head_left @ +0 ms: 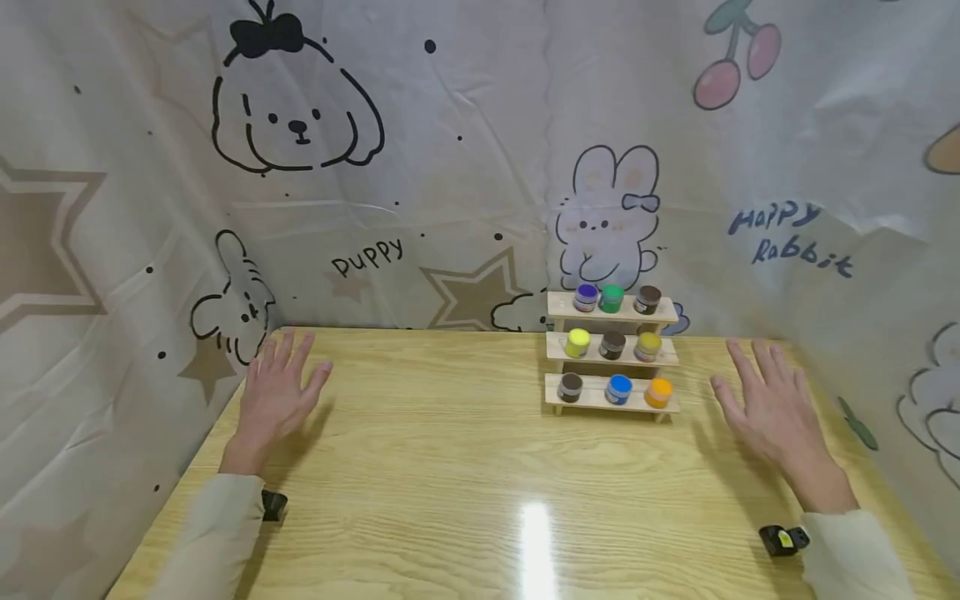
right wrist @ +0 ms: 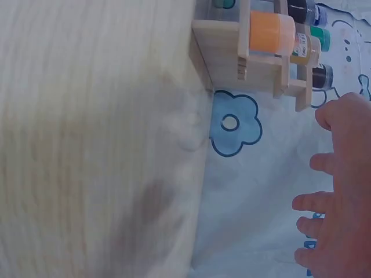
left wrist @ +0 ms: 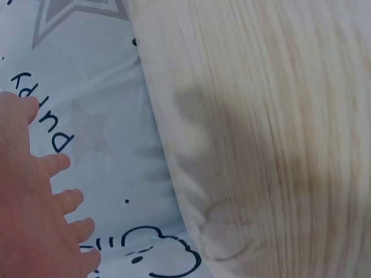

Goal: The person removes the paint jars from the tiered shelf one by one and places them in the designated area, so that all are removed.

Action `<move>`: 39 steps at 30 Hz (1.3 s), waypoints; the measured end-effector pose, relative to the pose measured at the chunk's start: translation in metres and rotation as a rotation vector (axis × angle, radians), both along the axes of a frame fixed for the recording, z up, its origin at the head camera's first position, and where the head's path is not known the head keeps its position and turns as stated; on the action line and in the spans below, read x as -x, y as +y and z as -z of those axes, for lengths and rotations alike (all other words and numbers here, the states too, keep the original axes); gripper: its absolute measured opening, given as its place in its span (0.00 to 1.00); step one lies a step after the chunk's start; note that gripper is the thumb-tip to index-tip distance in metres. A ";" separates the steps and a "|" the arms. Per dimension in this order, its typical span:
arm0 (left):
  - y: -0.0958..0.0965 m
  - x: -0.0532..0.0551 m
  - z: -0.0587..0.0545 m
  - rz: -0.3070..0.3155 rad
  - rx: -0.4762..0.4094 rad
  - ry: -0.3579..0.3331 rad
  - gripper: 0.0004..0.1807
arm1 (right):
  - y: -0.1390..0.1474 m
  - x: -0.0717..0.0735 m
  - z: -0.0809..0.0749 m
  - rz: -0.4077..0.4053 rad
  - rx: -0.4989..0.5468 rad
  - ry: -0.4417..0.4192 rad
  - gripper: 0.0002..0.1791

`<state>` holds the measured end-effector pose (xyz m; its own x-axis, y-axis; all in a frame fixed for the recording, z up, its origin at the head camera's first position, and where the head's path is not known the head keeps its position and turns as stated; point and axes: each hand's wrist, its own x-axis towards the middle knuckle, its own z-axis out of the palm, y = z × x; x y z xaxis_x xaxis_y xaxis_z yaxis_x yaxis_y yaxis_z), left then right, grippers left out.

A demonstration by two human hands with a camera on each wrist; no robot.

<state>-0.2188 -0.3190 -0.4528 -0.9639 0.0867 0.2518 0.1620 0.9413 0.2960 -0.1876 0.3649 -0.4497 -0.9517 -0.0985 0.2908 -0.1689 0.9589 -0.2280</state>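
From my end I see a wooden rack (head_left: 630, 358) with 3 tiers standing by the table's far edge, right of its middle. It carries 9 small jars, 3 to a tier. From left to right, the top tier has a violet jar (head_left: 587, 298), a green jar (head_left: 611, 298) and a dark jar (head_left: 647, 300); the middle has a yellow jar (head_left: 577, 342), a 2nd dark jar (head_left: 612, 345) and a mustard jar (head_left: 648, 347); the bottom has a 3rd dark jar (head_left: 570, 387), a blue jar (head_left: 618, 389) and an orange jar (head_left: 659, 392).

Just beside the rack, towards the table's far right corner, I have the person's right hand (head_left: 772, 408), raised, its fingers straight and spread. Well apart, the left hand (head_left: 276, 394) hovers near the far left corner, fingers likewise stretched and fanned out. Both cast shadows on the pale wooden table (head_left: 420, 467).

Each arm has a cream sleeve (head_left: 855, 554), with 1 small black device (head_left: 783, 540) at each wrist. Around the far, left and right edges I see white cloth (head_left: 465, 192) printed with cartoons, stars and lettering.
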 end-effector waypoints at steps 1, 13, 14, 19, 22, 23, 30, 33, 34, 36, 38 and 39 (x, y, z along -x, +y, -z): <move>0.003 0.000 0.000 0.002 -0.007 -0.001 0.39 | -0.001 0.000 0.001 -0.004 0.012 0.004 0.38; 0.053 -0.003 0.006 0.035 -0.117 0.009 0.37 | -0.021 -0.006 0.011 -0.014 0.266 0.059 0.33; 0.058 -0.004 0.006 0.043 -0.135 0.008 0.37 | -0.023 -0.007 0.011 -0.019 0.289 0.062 0.33; 0.084 -0.005 0.007 0.089 -0.222 0.045 0.35 | -0.030 -0.006 0.014 -0.061 0.390 0.073 0.32; 0.100 -0.003 0.005 0.126 -0.273 0.065 0.35 | -0.032 -0.007 0.018 -0.071 0.440 0.079 0.31; 0.105 -0.002 0.005 0.139 -0.289 0.068 0.35 | -0.033 -0.007 0.020 -0.071 0.461 0.080 0.31; 0.143 0.003 -0.005 0.216 -0.449 0.099 0.31 | -0.038 -0.008 0.033 -0.063 0.581 0.028 0.28; 0.157 0.006 -0.009 0.246 -0.507 0.113 0.30 | -0.040 -0.007 0.038 -0.062 0.618 -0.013 0.28; 0.162 0.007 -0.010 0.255 -0.519 0.113 0.30 | -0.040 -0.007 0.040 -0.068 0.641 -0.026 0.28; 0.171 0.009 -0.012 0.272 -0.539 0.108 0.30 | -0.040 -0.006 0.042 -0.081 0.694 -0.046 0.28; 0.180 0.011 -0.015 0.284 -0.561 0.099 0.30 | -0.040 -0.005 0.044 -0.094 0.768 -0.070 0.28; 0.185 0.012 -0.017 0.288 -0.574 0.095 0.29 | -0.040 -0.005 0.045 -0.102 0.810 -0.087 0.28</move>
